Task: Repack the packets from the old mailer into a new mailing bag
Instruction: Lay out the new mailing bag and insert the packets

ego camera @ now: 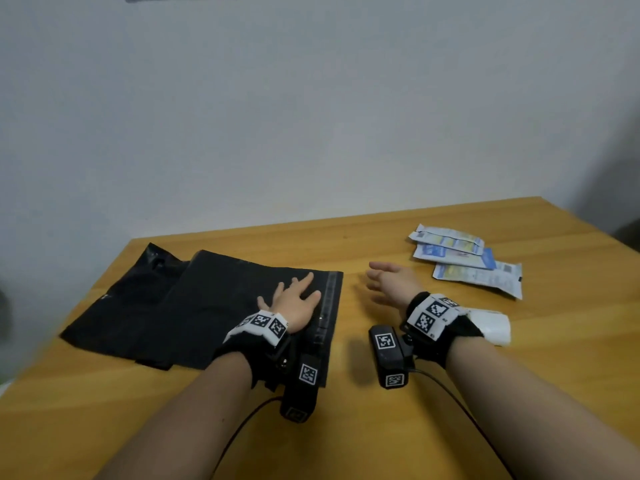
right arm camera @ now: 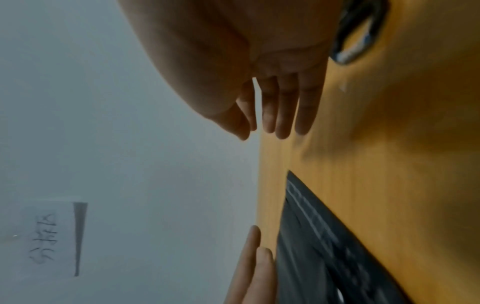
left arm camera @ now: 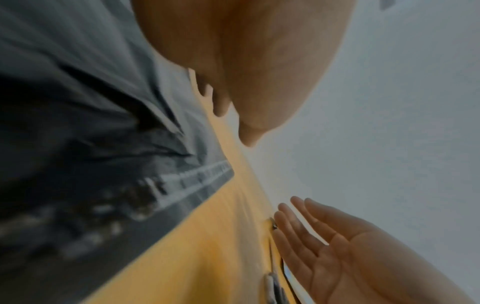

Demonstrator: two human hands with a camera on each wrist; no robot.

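While left hand (ego camera: 294, 301) presses mailing bag (ego camera: 225, 303), wooden table (ego camera: 346, 427) meets grey wall (ego camera: 311, 116).

Orange-yellow wooden desk (ego camera: 346, 427) with visible grain, pushed against a plain pale grey wall (ego camera: 311, 98). Near the right side of the desk, a white rolled or folded piece (ego camera: 493, 325) of paper or plastic, too indistinct to identify further. On the wall, seen from the right wrist view, a white paper sheet (right arm camera: 52, 238) with handwritten characters, one edge lifting and casting a narrow shadow.
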